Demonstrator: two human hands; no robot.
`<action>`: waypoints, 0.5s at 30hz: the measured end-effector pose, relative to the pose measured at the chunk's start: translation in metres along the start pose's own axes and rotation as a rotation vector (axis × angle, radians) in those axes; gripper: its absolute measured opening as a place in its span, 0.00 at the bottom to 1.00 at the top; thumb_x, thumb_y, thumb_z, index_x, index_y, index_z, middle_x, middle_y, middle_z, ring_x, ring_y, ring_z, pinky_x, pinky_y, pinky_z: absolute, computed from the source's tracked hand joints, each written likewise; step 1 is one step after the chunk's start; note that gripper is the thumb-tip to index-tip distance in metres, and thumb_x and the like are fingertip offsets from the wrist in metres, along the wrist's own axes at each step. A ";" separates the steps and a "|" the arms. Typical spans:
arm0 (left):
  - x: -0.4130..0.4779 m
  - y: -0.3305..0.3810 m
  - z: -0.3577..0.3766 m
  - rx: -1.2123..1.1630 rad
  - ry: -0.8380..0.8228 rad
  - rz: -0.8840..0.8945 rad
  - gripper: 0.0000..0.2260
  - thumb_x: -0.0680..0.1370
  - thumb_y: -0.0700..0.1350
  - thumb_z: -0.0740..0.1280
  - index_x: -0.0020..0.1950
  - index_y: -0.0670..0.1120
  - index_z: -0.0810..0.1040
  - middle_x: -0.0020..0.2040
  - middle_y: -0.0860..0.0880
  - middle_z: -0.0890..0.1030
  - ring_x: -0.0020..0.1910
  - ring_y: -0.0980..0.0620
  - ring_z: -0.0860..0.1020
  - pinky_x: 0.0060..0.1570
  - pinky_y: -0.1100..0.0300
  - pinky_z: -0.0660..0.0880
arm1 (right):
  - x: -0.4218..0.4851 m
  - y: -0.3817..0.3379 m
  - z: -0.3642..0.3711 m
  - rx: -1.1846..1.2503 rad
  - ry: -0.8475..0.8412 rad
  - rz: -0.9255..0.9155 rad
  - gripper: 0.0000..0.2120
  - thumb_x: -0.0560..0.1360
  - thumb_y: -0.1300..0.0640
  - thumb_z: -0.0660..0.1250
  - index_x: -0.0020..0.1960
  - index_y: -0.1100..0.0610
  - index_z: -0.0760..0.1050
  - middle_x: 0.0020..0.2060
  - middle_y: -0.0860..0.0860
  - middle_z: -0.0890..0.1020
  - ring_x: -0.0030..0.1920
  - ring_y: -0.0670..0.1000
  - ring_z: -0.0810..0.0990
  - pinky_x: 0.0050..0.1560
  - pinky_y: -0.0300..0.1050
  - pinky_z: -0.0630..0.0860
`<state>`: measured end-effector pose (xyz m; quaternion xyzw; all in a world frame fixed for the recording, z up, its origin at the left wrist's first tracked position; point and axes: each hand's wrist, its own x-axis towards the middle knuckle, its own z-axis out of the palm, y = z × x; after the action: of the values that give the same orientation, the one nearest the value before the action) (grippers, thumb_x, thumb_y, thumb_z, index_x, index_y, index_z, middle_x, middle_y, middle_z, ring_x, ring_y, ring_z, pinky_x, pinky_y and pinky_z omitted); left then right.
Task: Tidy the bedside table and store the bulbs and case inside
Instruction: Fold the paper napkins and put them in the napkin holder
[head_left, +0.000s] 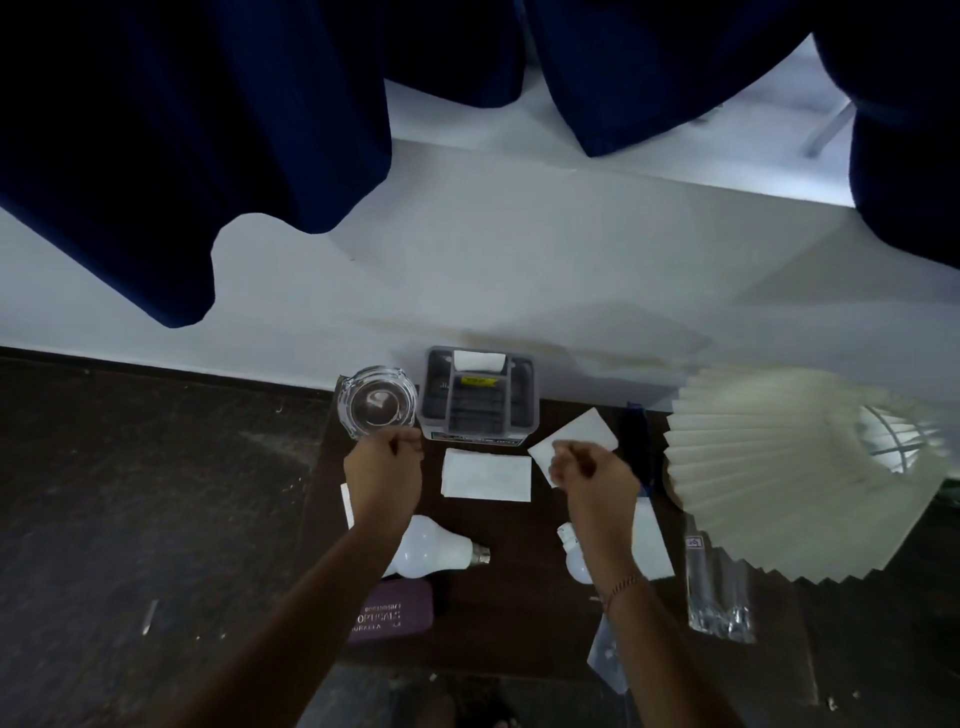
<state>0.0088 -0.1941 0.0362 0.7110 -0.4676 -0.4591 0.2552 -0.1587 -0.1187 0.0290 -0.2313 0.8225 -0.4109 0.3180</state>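
Observation:
On the dark bedside table (519, 623) a white bulb (434, 551) lies on its side under my left forearm. A second white bulb (574, 558) lies partly hidden under my right wrist. A maroon spectacle case (395, 613) sits at the table's front left. My left hand (387, 460) hovers with curled fingers just in front of a glass ashtray (376, 402) and holds nothing visible. My right hand (589, 470) is also curled, over the corner of a white card (582, 434); whether it pinches the card I cannot tell.
A grey plastic organiser (478, 397) stands at the back by the wall. A white folded paper (485, 475) lies in the middle. A pleated cream lampshade (800, 467) fills the right side, with a clear plastic packet (719, 592) below it. Dark blue curtains (182, 156) hang above.

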 end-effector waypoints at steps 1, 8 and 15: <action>-0.001 -0.004 0.004 -0.032 -0.018 -0.065 0.13 0.76 0.34 0.57 0.45 0.41 0.82 0.40 0.47 0.81 0.41 0.49 0.79 0.44 0.58 0.76 | -0.002 0.011 0.004 0.005 -0.025 0.081 0.08 0.75 0.58 0.65 0.50 0.61 0.80 0.39 0.54 0.83 0.41 0.49 0.82 0.44 0.41 0.80; 0.008 -0.020 0.035 0.220 -0.227 -0.186 0.15 0.75 0.33 0.56 0.29 0.43 0.68 0.30 0.49 0.68 0.32 0.51 0.67 0.32 0.62 0.65 | 0.011 0.041 0.029 -0.109 -0.070 0.279 0.11 0.75 0.61 0.62 0.38 0.64 0.79 0.34 0.56 0.79 0.40 0.55 0.77 0.41 0.45 0.72; 0.015 -0.022 0.045 0.197 -0.249 -0.210 0.13 0.74 0.35 0.62 0.56 0.39 0.78 0.47 0.41 0.80 0.45 0.45 0.75 0.42 0.58 0.70 | 0.020 0.039 0.045 -0.234 -0.110 0.210 0.13 0.75 0.59 0.64 0.54 0.67 0.78 0.49 0.62 0.83 0.52 0.56 0.80 0.46 0.37 0.69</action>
<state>-0.0195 -0.1950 -0.0071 0.7151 -0.4617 -0.5195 0.0752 -0.1451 -0.1333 -0.0302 -0.2014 0.8659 -0.2633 0.3745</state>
